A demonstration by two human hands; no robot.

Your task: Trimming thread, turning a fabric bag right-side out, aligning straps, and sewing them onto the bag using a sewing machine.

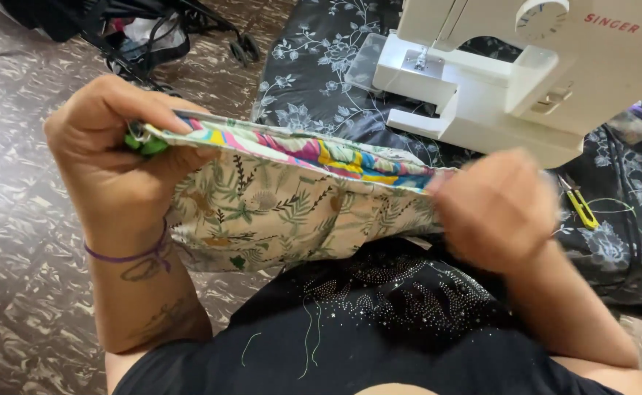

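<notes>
Right hand (498, 208) blurred (pouch (292, 208) end hidden).

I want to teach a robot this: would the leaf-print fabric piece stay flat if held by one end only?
Probably not. The fabric piece sags between the left hand and right hand, so it looks floppy. It seems light, pinched by fingertips alone. Its layered bright edge may be slightly firmer.

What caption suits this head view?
Both hands, left and right, stretch a leaf-print fabric pouch before a white sewing machine.

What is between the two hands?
In the head view, a leafy fabric pouch with a colourful top edge stretches between the left hand and right hand.
</notes>
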